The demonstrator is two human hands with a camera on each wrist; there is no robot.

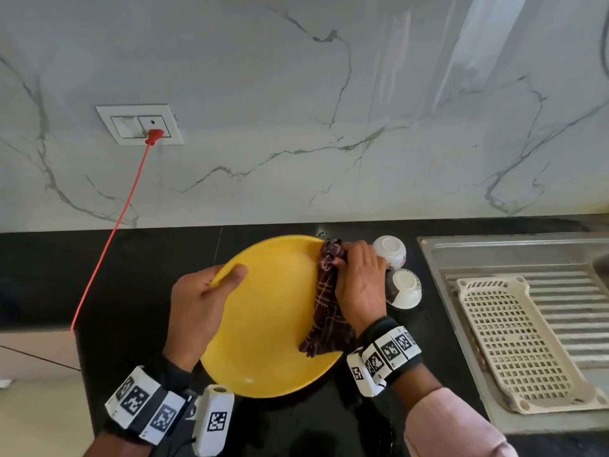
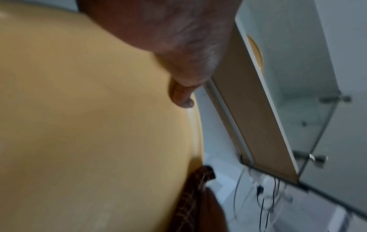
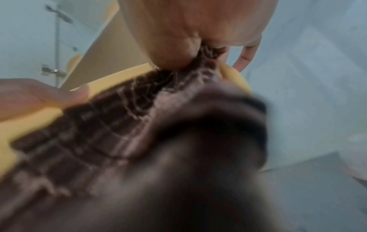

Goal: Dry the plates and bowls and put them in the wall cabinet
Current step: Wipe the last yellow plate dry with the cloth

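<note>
A large yellow plate is held tilted above the black counter. My left hand grips its left rim, thumb on the upper face. My right hand pinches a dark brown patterned cloth against the plate's right rim. The cloth hangs down over the plate's face. The left wrist view shows the plate with my thumb on it and the cloth at its edge. In the right wrist view the cloth wraps the plate rim, blurred. Two white bowls sit upside down behind my right hand.
A steel sink drainboard with a cream plastic rack lies to the right. A red cord runs from a wall socket across the marble backsplash to the counter's left. The left wrist view shows a wall cabinet overhead.
</note>
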